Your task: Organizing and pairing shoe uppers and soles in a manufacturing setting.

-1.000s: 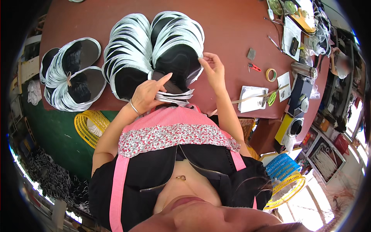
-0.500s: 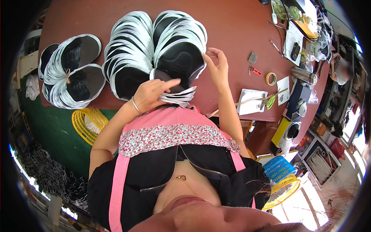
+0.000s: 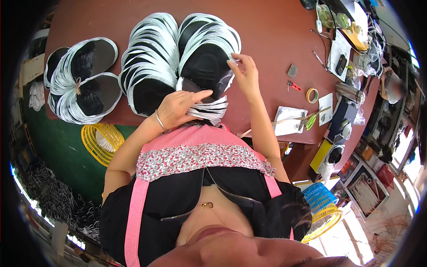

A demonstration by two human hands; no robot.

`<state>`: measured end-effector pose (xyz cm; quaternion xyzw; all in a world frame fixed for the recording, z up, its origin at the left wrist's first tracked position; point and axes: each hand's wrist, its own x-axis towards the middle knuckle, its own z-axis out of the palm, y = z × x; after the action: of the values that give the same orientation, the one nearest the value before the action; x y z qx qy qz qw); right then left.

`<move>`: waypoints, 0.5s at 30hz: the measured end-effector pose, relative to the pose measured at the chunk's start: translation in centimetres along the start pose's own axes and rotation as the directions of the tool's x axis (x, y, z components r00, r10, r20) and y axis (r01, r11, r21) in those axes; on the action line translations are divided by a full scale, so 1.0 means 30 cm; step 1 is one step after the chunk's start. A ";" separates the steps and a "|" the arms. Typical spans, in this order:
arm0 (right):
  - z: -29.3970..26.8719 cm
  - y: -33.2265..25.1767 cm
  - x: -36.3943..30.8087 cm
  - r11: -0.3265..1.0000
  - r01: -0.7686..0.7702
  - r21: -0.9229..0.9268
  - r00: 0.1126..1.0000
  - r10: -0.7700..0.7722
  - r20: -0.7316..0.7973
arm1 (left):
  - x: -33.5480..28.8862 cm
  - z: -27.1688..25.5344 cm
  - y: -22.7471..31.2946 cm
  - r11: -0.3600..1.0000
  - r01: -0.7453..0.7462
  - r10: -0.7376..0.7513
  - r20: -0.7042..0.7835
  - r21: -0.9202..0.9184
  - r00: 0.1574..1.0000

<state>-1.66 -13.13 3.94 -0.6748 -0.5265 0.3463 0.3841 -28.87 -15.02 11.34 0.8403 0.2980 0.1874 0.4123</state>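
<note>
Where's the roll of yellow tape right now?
In the head view, the roll of yellow tape lies flat on the reddish-brown table, to the person's right, just beyond the small red-handled cutter and the right hand.

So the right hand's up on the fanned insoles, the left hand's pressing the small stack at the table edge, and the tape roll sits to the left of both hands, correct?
Not quite. The head view shows the tape roll to the right of both hands, near the red cutters. The rest holds: right hand on the fanned insoles, left hand on the small stack at the table edge.
</note>
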 end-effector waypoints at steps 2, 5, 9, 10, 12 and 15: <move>0.030 0.021 0.029 0.999 -0.006 -0.045 0.999 0.008 0.045 | 0.005 0.000 0.005 1.000 0.008 -0.009 -0.031 -0.023 0.999; 0.055 0.002 0.056 0.993 -0.068 -0.101 0.996 0.073 0.047 | -0.007 -0.007 -0.010 0.999 -0.011 0.008 0.078 0.043 0.997; 0.020 0.025 0.017 0.898 -0.298 0.324 0.928 0.193 0.318 | 0.043 -0.033 0.018 0.977 -0.098 0.126 -0.145 0.191 0.981; -0.008 0.008 -0.014 0.899 -0.299 0.321 0.927 0.193 0.322 | 0.051 -0.047 0.026 0.959 -0.070 0.124 -0.185 0.274 0.975; -0.075 -0.103 -0.055 0.929 -0.124 0.350 0.638 -0.195 0.744 | 0.072 -0.058 -0.008 0.940 -0.030 0.092 -0.170 0.339 0.981; -0.080 -0.056 -0.029 0.866 -0.253 0.430 0.744 -0.110 0.659 | 0.069 -0.019 -0.077 0.995 -0.099 0.098 0.074 0.005 0.992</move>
<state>-0.48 -14.09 6.58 -0.4061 -0.4942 0.7005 0.3165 -28.43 -12.21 9.95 0.8621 0.2415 0.1751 0.4096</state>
